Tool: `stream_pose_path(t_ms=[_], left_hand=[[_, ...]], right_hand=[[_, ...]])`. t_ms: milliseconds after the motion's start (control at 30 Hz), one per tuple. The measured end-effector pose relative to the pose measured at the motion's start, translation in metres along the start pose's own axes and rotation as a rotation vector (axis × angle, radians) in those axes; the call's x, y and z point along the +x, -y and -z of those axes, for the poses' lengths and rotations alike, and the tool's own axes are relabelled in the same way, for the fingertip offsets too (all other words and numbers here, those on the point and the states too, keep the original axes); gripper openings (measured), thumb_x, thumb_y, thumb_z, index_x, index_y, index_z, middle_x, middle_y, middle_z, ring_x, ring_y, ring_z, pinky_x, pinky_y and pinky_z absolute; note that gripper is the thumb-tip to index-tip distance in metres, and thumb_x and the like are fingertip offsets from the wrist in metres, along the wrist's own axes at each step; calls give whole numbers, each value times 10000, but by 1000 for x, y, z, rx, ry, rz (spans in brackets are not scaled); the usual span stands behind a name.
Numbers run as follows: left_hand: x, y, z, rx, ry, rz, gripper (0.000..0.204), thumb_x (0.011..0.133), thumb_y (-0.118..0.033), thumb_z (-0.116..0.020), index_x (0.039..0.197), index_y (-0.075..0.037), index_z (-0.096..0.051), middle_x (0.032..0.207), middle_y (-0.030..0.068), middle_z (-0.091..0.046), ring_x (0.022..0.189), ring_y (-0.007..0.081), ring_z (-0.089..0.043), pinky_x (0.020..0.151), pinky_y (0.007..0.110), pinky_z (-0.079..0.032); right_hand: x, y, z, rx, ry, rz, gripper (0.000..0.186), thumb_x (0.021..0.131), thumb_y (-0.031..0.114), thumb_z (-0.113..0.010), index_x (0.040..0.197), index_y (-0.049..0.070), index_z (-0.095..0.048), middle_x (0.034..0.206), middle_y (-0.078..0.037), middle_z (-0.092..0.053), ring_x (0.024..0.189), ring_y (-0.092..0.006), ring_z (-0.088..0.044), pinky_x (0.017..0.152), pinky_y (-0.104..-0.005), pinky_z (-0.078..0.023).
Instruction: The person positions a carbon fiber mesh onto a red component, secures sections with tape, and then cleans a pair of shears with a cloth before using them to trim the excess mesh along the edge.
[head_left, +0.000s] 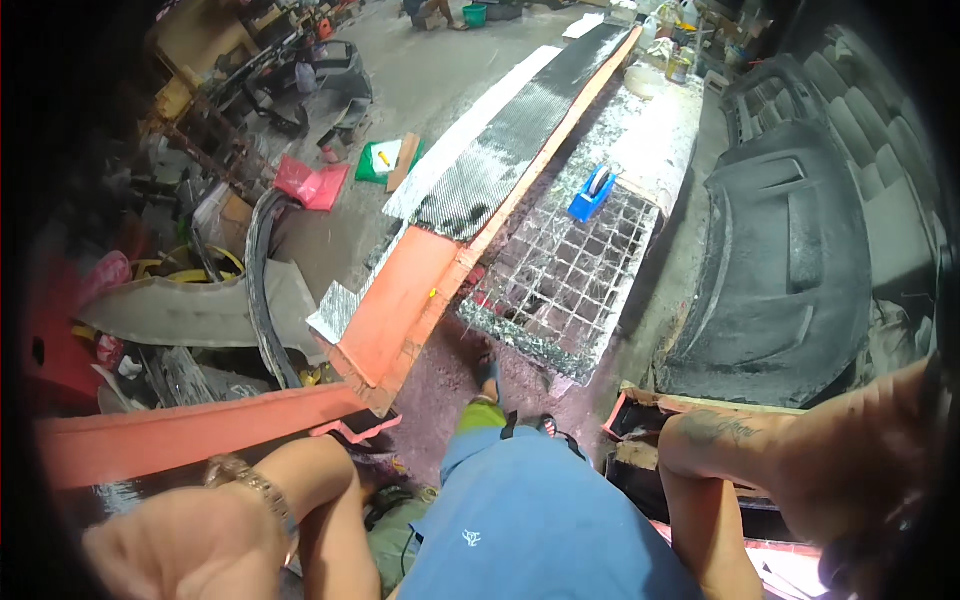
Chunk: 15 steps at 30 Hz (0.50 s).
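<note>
My left hand (190, 535), wearing a watch, is raised at the lower left near the camera, over a long salmon-red mould (200, 420); its fingers are cut off or blurred. My right hand (865, 465) is raised at the right rim, fingers hidden in shadow. Ahead lies a long salmon panel (400, 300) on a narrow board, with black-and-silver woven sheet (510, 120) and white sheeting along it. Beside it, a blue tape dispenser (590, 200) rests on a white-crusted grid-topped table (560, 280). What either hand holds cannot be made out.
Dark vented car panels (760, 300) stand at the right. Curved black trim (265, 270), pink sheet (310, 185), a green mat (375, 165) and scrap parts lie at the left. Tubs (650, 82) crowd the table's far end. Another person (430, 15) is at the back.
</note>
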<state>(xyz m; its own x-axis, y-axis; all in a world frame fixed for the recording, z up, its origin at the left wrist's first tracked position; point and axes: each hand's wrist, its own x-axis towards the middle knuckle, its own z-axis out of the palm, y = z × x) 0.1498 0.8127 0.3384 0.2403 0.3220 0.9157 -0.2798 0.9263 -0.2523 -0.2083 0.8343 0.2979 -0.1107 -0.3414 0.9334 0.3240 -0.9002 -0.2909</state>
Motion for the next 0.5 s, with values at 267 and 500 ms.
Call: stream_pose_path(t_ms=[267,500], left_hand=[[-258,84,17,27,276,1797,170,964,-148,-598,961,8,-666,761,34,-643,570,63,-538,463,188,-382],[-439,128,51,-204,122,2528,295,981,-236,-577,1137,15,-590,732,47,-636,439,13,-502,339,137,-305]], right_hand=[[-109,-108,22,-297,-490,-883,502,941,525,-518,974,24,-540,827,-81,-584,669,-192,-591,604,-332,-506],[-217,-202,7,-411,-103,-1875,494,761,339,-829,1015,59,-510,762,28,-447,721,-75,-469,651,-235,-403]])
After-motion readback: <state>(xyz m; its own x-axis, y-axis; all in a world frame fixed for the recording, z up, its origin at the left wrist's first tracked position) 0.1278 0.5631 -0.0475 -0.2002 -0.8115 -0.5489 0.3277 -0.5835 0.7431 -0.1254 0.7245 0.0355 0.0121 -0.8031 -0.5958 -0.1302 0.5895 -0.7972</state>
